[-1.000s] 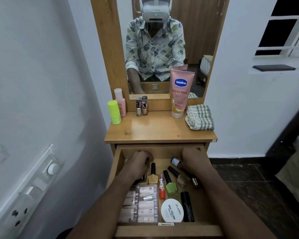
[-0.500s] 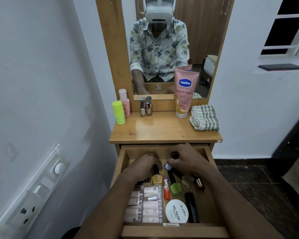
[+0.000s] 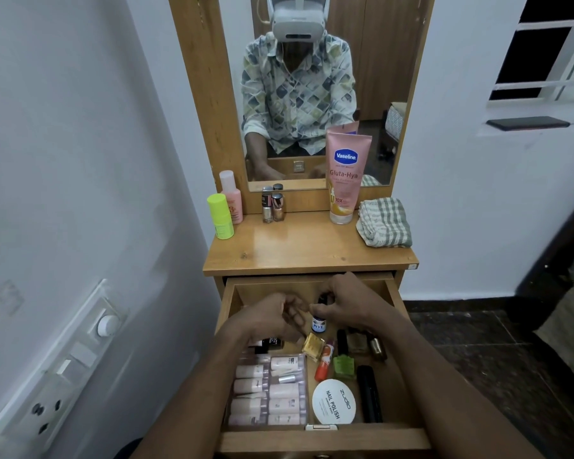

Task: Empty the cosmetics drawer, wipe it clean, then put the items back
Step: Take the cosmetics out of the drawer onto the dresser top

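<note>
The wooden drawer (image 3: pixel 322 438) is pulled out under the dressing table, with several cosmetics inside. My right hand (image 3: pixel 348 303) pinches a small blue-labelled Nivea bottle (image 3: pixel 318 324) upright above the drawer's back half. My left hand (image 3: pixel 269 321) is curled beside it, fingers over the hidden cap of a tilted gold nail polish bottle (image 3: pixel 312 346). Below lie an orange tube (image 3: pixel 323 362), a green nail polish (image 3: pixel 343 366), a clear box of small pale bottles (image 3: pixel 269 392), a white round nail polish tin (image 3: pixel 333 405) and a black tube (image 3: pixel 369 394).
On the tabletop (image 3: pixel 305 250) stand a pink Vaseline tube (image 3: pixel 345 180), a folded checked cloth (image 3: pixel 385 226), a yellow-green bottle (image 3: pixel 220 217), a pink bottle (image 3: pixel 231 197) and two metallic nail polishes (image 3: pixel 272 207). A wall with a switch board (image 3: pixel 63 359) is close on the left.
My right hand has lifted the Nivea bottle off the drawer floor and brought it toward the left hand. The gold bottle has tilted under my left fingers. The view moved closer.
</note>
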Available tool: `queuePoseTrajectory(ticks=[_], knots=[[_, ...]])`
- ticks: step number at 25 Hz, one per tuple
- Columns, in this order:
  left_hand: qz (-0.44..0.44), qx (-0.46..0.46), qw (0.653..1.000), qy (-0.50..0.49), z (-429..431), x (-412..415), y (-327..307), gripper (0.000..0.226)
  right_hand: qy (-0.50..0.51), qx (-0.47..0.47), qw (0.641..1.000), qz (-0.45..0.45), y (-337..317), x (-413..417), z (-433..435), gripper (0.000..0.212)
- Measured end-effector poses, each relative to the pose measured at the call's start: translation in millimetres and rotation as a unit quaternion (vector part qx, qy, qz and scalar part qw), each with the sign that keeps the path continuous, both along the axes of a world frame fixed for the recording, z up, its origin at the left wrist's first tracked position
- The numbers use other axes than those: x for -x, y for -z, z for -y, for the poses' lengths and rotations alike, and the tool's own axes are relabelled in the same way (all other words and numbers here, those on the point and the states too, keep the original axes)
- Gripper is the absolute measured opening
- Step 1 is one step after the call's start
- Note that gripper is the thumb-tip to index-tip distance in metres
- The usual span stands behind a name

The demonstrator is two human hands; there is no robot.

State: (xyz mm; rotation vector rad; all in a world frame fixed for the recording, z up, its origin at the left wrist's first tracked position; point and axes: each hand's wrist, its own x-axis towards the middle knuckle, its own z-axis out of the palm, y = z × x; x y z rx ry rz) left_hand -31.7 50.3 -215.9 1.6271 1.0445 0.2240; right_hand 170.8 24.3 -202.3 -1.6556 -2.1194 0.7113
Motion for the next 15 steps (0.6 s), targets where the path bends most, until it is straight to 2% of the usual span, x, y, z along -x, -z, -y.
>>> queuePoseTrajectory(ticks=[2,5,7,10,13,15], knots=[[-0.042,-0.036,0.998,0.008,-1,1,2,0.038,-0.003,0.006,1.0,0.007,-1,0,0,0.02],[-0.022,-0.036,0.999,-0.021,-2,3,-3,0.019,-0.009,0.015,1.0,-0.007,0,-3,1,0.02],[0.015,-0.015,0.997,-0.068,2,4,-11,0.017,-0.014,0.007,0.999,-0.046,2,-5,1,0.02],[0.087,-0.088,0.985,-0.122,4,8,-27,0.016,-0.013,-0.061,0.991,-0.115,-12,-4,5,0.014],[0.223,-0.134,0.953,-0.157,6,11,-37,0.021,0.009,-0.13,0.962,-0.242,-29,-1,8,0.007],[0.277,-0.163,0.922,-0.217,6,10,-43,0.027,0.041,-0.152,0.93,-0.332,-37,3,9,0.006]])
